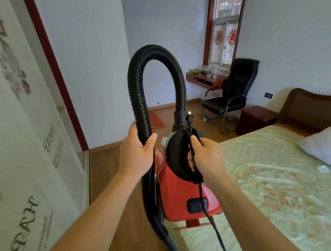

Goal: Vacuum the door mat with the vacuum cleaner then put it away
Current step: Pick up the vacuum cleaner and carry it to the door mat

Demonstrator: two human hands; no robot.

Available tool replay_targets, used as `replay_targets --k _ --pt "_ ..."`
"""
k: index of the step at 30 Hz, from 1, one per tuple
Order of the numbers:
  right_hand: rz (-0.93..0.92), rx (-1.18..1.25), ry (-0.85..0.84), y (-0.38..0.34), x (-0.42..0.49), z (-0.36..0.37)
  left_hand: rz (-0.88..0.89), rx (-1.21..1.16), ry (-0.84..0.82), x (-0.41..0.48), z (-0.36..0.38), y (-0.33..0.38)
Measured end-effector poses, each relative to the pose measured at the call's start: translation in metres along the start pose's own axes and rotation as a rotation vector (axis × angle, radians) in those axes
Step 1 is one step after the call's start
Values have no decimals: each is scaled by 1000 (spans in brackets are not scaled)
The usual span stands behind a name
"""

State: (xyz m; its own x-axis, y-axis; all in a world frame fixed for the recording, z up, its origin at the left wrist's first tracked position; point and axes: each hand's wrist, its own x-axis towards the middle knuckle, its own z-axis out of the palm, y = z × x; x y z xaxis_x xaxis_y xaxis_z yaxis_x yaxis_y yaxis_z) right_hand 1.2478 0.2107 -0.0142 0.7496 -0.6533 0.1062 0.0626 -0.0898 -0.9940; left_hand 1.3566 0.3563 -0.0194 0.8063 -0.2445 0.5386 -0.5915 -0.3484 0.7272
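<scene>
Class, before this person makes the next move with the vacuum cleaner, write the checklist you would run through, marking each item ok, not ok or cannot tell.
1. The left hand grips the black ribbed hose: ok.
2. The right hand holds the red vacuum cleaner by its black handle, with the black power cord held alongside: ok.
3. The black plug is out of any socket: ok, it sticks up above the right hand.
4. The cord's lower run is free of the feet: cannot tell, it leaves the frame.
5. The red door mat is in sight: ok, on the wooden floor ahead.
</scene>
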Motion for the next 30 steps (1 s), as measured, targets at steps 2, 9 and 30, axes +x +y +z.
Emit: replay_targets --k 2,9,30 --pt "-15 -14 -15 -2 12 19 -17 11 23 11 -7 -14" --pt "-16 -20 -96 3 70 66 -83 29 80 51 -10 -55" --pt "-51 8 -344 1 308 149 -167 110 237 230 50 -121"
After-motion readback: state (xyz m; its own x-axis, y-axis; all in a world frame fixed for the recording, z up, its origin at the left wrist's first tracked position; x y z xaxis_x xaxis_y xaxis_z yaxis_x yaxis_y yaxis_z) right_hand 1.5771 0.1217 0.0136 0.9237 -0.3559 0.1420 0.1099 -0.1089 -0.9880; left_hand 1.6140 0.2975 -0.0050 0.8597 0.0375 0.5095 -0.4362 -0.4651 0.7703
